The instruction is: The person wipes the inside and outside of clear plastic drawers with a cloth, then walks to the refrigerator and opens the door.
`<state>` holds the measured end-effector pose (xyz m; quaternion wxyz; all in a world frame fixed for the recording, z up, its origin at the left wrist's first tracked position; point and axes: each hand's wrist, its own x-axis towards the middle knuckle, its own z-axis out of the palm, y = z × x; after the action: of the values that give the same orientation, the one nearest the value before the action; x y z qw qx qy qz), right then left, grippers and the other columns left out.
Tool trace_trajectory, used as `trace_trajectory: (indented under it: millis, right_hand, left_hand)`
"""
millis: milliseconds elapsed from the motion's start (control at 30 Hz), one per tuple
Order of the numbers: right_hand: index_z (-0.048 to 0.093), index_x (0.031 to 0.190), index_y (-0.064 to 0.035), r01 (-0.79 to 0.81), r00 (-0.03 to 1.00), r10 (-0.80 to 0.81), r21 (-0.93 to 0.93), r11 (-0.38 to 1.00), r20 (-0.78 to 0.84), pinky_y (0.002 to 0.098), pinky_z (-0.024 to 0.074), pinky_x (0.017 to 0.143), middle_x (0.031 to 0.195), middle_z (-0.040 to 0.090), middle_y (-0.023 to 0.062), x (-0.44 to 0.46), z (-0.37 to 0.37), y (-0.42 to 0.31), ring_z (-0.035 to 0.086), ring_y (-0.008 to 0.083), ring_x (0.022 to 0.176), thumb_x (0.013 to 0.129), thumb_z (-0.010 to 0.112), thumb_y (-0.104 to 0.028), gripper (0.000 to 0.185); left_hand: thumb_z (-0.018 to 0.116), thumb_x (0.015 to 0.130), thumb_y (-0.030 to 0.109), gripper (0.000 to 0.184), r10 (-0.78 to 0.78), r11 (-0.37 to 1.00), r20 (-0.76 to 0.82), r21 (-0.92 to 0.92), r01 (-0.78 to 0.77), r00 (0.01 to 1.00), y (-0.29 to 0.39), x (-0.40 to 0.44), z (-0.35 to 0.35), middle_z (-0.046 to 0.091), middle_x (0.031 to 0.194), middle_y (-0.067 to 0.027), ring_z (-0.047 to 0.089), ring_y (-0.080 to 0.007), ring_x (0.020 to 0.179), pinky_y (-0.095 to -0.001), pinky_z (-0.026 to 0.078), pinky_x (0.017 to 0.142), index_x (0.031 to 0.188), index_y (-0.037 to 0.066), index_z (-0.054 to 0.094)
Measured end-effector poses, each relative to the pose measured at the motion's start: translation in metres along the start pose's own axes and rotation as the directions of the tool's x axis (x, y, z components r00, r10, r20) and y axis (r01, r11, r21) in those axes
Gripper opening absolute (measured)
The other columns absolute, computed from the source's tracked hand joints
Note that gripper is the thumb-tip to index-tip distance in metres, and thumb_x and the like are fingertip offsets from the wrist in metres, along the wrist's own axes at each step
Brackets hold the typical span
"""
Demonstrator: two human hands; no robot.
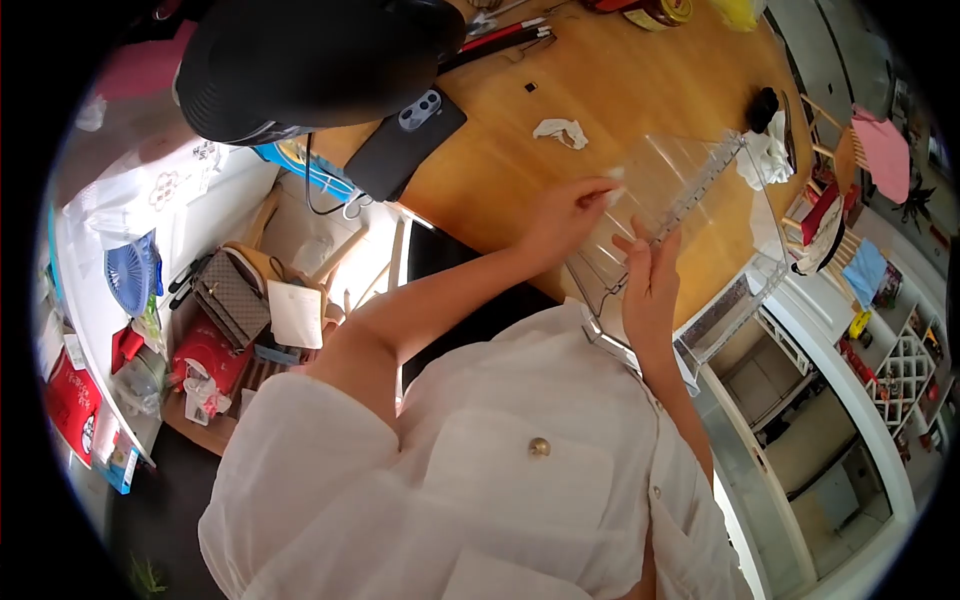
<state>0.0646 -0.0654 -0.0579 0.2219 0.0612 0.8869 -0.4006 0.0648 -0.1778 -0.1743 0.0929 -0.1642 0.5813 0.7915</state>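
Observation:
My left hand (pixel 572 218) is closed in a pinch on a small white tissue (pixel 615 186), held against or just over a clear plastic panel. That panel is part of a clear plastic box (pixel 715 185) with a notched strip along one edge, tilted up over the table's edge. My right hand (pixel 652 275) grips the box near its middle, fingers bent around the strip. Part of the box lies against my white shirt. A crumpled white tissue (pixel 562 133) rests on the wooden table (pixel 500 170) beyond my left hand.
A dark phone (pixel 407 143) lies at the table's left edge, under a large black rounded object (pixel 315 65). Pens (pixel 505 38) and a jar (pixel 657 12) sit at the far side. More white tissue (pixel 768 160) lies to the right. A handbag (pixel 232 297) stands at left.

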Motion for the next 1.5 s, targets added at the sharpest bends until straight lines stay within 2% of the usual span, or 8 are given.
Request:
trace_trajectory:
  millis: [67, 167, 367, 567, 767, 967, 1267, 1500]
  right_hand:
    - [0.01, 0.146, 0.0022, 0.037, 0.999, -0.037, -0.036, 0.999, -0.007, 0.033, 0.0504, 0.071, 0.123, 0.058, 0.026, 0.002, 0.0, 0.0, 0.067, 0.0292, 0.093, 0.099, 0.039, -0.016, 0.058]
    - [0.009, 0.145, 0.0039, 0.045, 0.999, -0.045, -0.031, 0.999, -0.007, 0.0334, 0.0507, 0.07, 0.124, 0.057, 0.0265, 0.003, 0.001, -0.005, 0.067, 0.0289, 0.094, 0.099, 0.039, -0.017, 0.058]
    - [0.007, 0.143, 0.0079, 0.081, 0.997, -0.082, -0.107, 0.991, -0.003, 0.0349, 0.0516, 0.071, 0.127, 0.055, 0.0262, 0.003, 0.003, 0.008, 0.065, 0.0333, 0.099, 0.099, 0.039, -0.018, 0.061]
    - [0.003, 0.143, 0.0075, 0.081, 0.997, -0.079, -0.099, 0.992, 0.026, 0.0388, 0.0519, 0.073, 0.129, 0.052, 0.0276, 0.003, 0.001, 0.004, 0.064, 0.0373, 0.1, 0.097, 0.04, -0.017, 0.063]
    - [0.001, 0.143, 0.0074, 0.021, 0.997, -0.011, -0.142, 0.99, 0.07, 0.0401, 0.0519, 0.074, 0.129, 0.052, 0.0286, 0.005, -0.003, 0.004, 0.063, 0.0393, 0.101, 0.095, 0.039, -0.013, 0.064]
    - [0.0, 0.142, 0.0091, 0.08, 0.996, -0.079, -0.038, 0.996, 0.035, 0.0407, 0.0522, 0.075, 0.129, 0.049, 0.0316, 0.006, 0.0, 0.0, 0.063, 0.0398, 0.102, 0.095, 0.038, -0.011, 0.064]
    - [0.002, 0.141, 0.0108, 0.028, 0.999, -0.025, -0.08, 0.996, 0.037, 0.0404, 0.0517, 0.079, 0.127, 0.051, 0.0319, 0.004, -0.001, 0.004, 0.062, 0.0403, 0.102, 0.095, 0.04, -0.014, 0.065]
    - [0.003, 0.141, 0.01, 0.055, 0.998, -0.054, -0.023, 0.998, 0.045, 0.0418, 0.0506, 0.08, 0.123, 0.054, 0.0305, 0.005, -0.002, 0.003, 0.062, 0.0424, 0.098, 0.095, 0.04, -0.014, 0.063]
  left_hand:
    - [0.059, 0.089, 0.01, 0.02, 0.07, 0.992, 0.012, -0.106, -0.069, 0.997, 0.012, 0.016, 0.019, 0.066, 0.096, -0.0083, 0.06, -0.0138, 0.077, -0.0278, 0.05, 0.071, 0.106, 0.004, 0.067]
    - [0.06, 0.087, 0.009, 0.02, -0.2, 0.86, 0.146, -0.447, 0.245, 0.969, 0.006, 0.028, 0.031, 0.063, 0.1, -0.0084, 0.059, -0.0144, 0.078, -0.0271, 0.05, 0.072, 0.106, 0.004, 0.068]
    - [0.06, 0.085, 0.004, 0.024, 0.076, 0.99, 0.018, -0.116, -0.074, 0.997, -0.032, 0.054, 0.031, 0.062, 0.099, -0.0089, 0.061, -0.0176, 0.082, -0.0266, 0.049, 0.073, 0.107, 0.005, 0.068]
    - [0.056, 0.086, 0.001, 0.028, -0.182, 0.982, -0.104, 0.034, 0.187, 0.978, 0.006, 0.07, 0.043, 0.067, 0.106, -0.0139, 0.063, -0.0196, 0.092, -0.0264, 0.049, 0.078, 0.11, 0.005, 0.068]
    - [0.046, 0.098, 0.02, 0.04, 0.113, 0.921, 0.241, -0.388, -0.011, 0.964, 0.042, 0.034, 0.047, 0.052, 0.137, -0.0132, 0.05, -0.0238, 0.124, -0.0295, 0.037, 0.101, 0.134, 0.003, 0.051]
    - [0.029, 0.101, 0.04, 0.057, 0.343, 0.866, 0.359, 0.237, -0.44, 0.868, -0.001, 0.086, 0.044, 0.031, 0.152, -0.0123, 0.021, -0.03, 0.143, -0.0431, 0.015, 0.114, 0.145, 0.003, 0.031]
    - [0.042, 0.1, 0.023, 0.05, 0.172, 0.965, 0.392, 0.119, -0.236, 0.904, -0.053, 0.059, 0.014, 0.03, 0.15, -0.0198, 0.025, -0.0304, 0.141, -0.0361, 0.023, 0.113, 0.143, -0.002, 0.033]
    - [0.026, 0.103, 0.041, 0.059, 0.129, 0.989, 0.522, -0.128, -0.072, 0.843, 0.012, -0.007, 0.005, 0.021, 0.155, -0.0156, 0.014, -0.0293, 0.145, -0.0401, 0.015, 0.116, 0.147, 0.002, 0.027]
